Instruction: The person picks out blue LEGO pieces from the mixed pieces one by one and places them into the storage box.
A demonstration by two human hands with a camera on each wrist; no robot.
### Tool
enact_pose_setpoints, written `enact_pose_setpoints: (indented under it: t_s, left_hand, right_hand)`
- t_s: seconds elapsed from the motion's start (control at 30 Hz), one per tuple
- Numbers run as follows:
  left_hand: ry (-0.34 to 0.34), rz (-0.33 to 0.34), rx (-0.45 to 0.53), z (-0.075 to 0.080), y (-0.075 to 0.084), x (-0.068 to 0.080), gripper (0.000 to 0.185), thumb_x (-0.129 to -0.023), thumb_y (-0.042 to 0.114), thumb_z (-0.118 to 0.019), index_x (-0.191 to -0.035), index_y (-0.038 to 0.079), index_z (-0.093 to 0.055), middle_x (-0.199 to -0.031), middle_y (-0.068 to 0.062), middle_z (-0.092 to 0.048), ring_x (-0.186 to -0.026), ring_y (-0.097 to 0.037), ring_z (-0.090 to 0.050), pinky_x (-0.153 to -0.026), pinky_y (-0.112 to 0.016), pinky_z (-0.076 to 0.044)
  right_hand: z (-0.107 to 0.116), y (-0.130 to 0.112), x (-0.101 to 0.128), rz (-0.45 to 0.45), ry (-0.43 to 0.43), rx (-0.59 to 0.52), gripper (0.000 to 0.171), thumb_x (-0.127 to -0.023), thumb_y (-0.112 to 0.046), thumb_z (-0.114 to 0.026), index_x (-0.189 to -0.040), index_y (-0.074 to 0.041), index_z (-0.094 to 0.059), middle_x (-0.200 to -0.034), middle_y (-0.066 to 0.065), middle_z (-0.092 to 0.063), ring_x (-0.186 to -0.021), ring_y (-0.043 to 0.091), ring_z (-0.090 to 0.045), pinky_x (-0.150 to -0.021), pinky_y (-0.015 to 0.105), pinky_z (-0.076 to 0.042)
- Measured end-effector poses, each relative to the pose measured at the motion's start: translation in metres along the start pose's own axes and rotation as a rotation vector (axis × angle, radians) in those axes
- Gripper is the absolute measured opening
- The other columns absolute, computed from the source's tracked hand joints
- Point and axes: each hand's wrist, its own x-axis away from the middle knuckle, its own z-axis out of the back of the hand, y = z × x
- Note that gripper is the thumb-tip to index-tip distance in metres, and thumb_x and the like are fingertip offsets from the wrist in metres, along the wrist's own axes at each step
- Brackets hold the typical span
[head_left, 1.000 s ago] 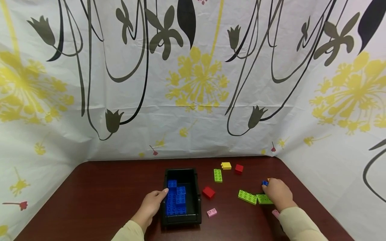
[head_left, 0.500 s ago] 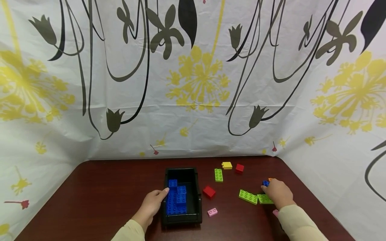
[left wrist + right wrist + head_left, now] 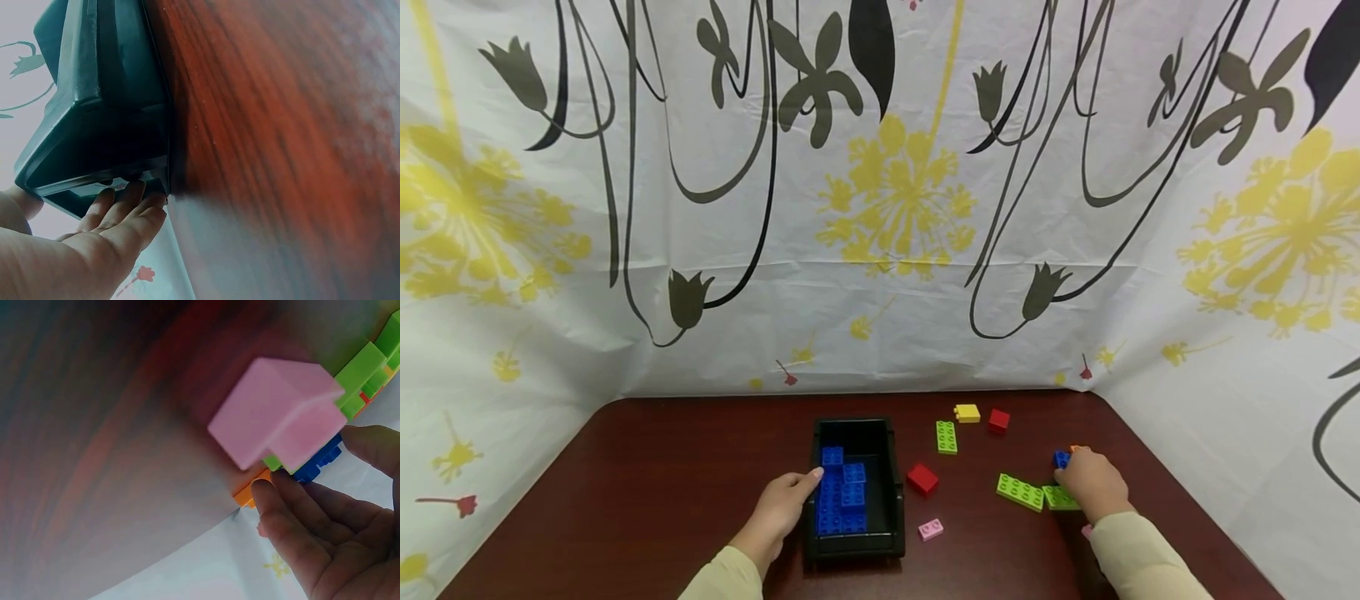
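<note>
A black bin holds several blue bricks. My left hand rests against its left wall with straight fingers touching the bin. My right hand is at the right of the table, where thumb and forefinger pinch a small blue brick. In the right wrist view the blue brick sits between my fingers, beside an orange brick and green bricks. A pink brick fills the foreground.
Loose on the dark red table lie green bricks, red bricks, a yellow brick and pink bricks. A flowered cloth backdrop walls in the far and side edges.
</note>
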Motion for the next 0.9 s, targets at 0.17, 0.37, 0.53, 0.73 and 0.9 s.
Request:
enact_pose_setpoints:
  t_s: [0.17, 0.37, 0.53, 0.73, 0.9]
  left_hand:
    - [0.012, -0.008, 0.005, -0.001, 0.001, 0.001, 0.069, -0.098, 0.05, -0.049, -0.13, -0.011, -0.051, -0.13, -0.032, -0.051, -0.118, -0.05, -0.049, -0.091, -0.06, -0.045]
    - [0.002, -0.004, 0.006, 0.0, 0.001, 0.001, 0.07, -0.098, 0.05, -0.049, -0.131, -0.012, -0.049, -0.132, -0.032, -0.05, -0.119, -0.051, -0.048, -0.092, -0.06, -0.045]
    - [-0.004, 0.0, 0.005, 0.0, 0.001, 0.001, 0.071, -0.098, 0.051, -0.049, -0.132, -0.012, -0.049, -0.132, -0.032, -0.049, -0.12, -0.051, -0.047, -0.092, -0.06, -0.044]
    - [0.002, -0.007, 0.008, 0.0, 0.0, 0.0, 0.07, -0.098, 0.051, -0.049, -0.131, -0.012, -0.05, -0.131, -0.032, -0.05, -0.119, -0.05, -0.048, -0.091, -0.06, -0.045]
    - [0.003, -0.013, 0.009, 0.001, -0.001, -0.001, 0.07, -0.098, 0.051, -0.049, -0.13, -0.011, -0.05, -0.131, -0.032, -0.05, -0.119, -0.051, -0.048, -0.091, -0.06, -0.045]
  right_hand:
    - [-0.001, 0.002, -0.002, 0.023, 0.013, 0.003, 0.043, -0.088, -0.019, -0.063, -0.102, 0.02, -0.054, -0.081, 0.022, -0.062, -0.067, 0.027, -0.054, -0.057, 0.041, -0.047]
    - [-0.002, 0.001, -0.005, 0.063, 0.023, 0.029, 0.049, -0.086, -0.016, -0.063, -0.109, 0.025, -0.05, -0.091, 0.032, -0.061, -0.07, 0.028, -0.055, -0.061, 0.043, -0.049]
    - [-0.003, 0.001, -0.009, 0.064, 0.018, 0.028, 0.043, -0.084, -0.013, -0.064, -0.106, 0.023, -0.052, -0.09, 0.031, -0.06, -0.072, 0.03, -0.056, -0.064, 0.045, -0.049]
    - [-0.001, -0.002, -0.009, 0.033, 0.004, -0.004, 0.016, -0.084, -0.008, -0.064, -0.086, 0.008, -0.059, -0.08, 0.019, -0.062, -0.068, 0.025, -0.052, -0.06, 0.039, -0.045]
    - [0.003, -0.01, -0.006, 0.07, 0.045, -0.025, 0.016, -0.086, -0.006, -0.063, -0.097, 0.005, -0.065, -0.09, 0.021, -0.063, -0.072, 0.027, -0.054, -0.062, 0.04, -0.046]
